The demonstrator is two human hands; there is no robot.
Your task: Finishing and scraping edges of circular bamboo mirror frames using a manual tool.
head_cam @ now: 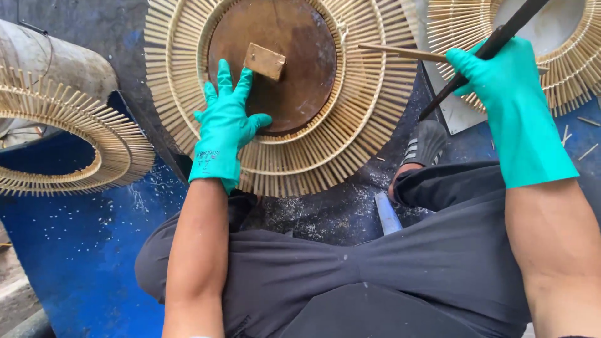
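My left hand [226, 122], in a green rubber glove, lies flat with fingers spread on the inner rim of a round bamboo-stick frame [369, 119]. The frame rings a brown round board [294, 69] with a small wooden block [264, 61] on it, just beyond my fingertips. My right hand [494, 75], also gloved green, grips a long dark rod [466, 72] that slants down to the frame's right edge. A thin bamboo stick [400, 52] runs from the frame to this hand.
A second bamboo ring [94, 134] rests on a grey drum [62, 56] at left. Another ring [566, 75] lies at top right. Blue sheeting [81, 250] covers the ground. My knees in dark trousers and a grey sandal [427, 143] are below the frame.
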